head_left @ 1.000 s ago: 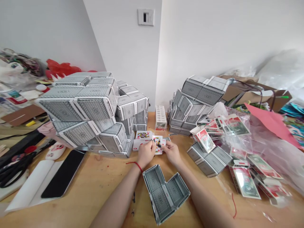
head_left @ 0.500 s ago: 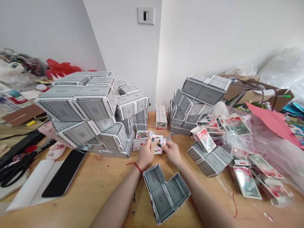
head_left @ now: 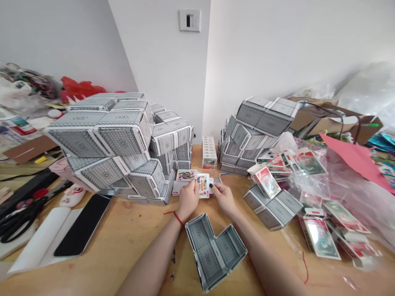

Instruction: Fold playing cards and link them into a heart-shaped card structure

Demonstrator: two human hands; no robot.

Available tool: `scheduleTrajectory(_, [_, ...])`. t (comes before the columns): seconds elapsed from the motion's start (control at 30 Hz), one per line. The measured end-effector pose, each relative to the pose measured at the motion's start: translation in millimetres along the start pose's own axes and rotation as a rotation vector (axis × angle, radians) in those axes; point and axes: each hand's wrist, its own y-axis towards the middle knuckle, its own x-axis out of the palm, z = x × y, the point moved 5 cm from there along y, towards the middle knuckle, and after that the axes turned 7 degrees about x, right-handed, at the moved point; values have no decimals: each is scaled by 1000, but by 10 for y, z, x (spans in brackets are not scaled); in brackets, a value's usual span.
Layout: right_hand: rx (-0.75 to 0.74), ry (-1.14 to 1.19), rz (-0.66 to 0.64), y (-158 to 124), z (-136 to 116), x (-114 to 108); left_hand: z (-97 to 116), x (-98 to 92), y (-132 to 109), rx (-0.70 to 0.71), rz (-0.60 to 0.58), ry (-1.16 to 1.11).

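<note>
Playing cards, a king on top, are pinched between the thumb and fingers of my left hand. My right hand has its thumb and fingers closed at the right edge of a card marked 2, which sticks out beside the king. More face-up cards lie on the table behind my left hand. Between my forearms sits an open, L-shaped piece folded from grey-backed cards. A red string circles my left wrist.
Large grey card-box structures rise at the left and right. Between them is a clear pack. A phone and scissors lie left; card cartons and a grey card block lie right.
The king card has shifted slightly left, and more of the card marked 2 shows beside it. My right fingers have moved slightly right, away from the king.
</note>
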Motion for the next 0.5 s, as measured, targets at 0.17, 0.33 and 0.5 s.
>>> scheduleTrajectory(0.17, [-109,-210,87,-24,-36,9,20,32,2,24,-7,2])
scheduleTrajectory(0.33, [-196,-549,306,-107,-58,21,76,67,-14,122,-27,-73])
scheduleTrajectory(0.5, [-129,-346,254,-74,-30,-7,56,42,-16,119,22,-152])
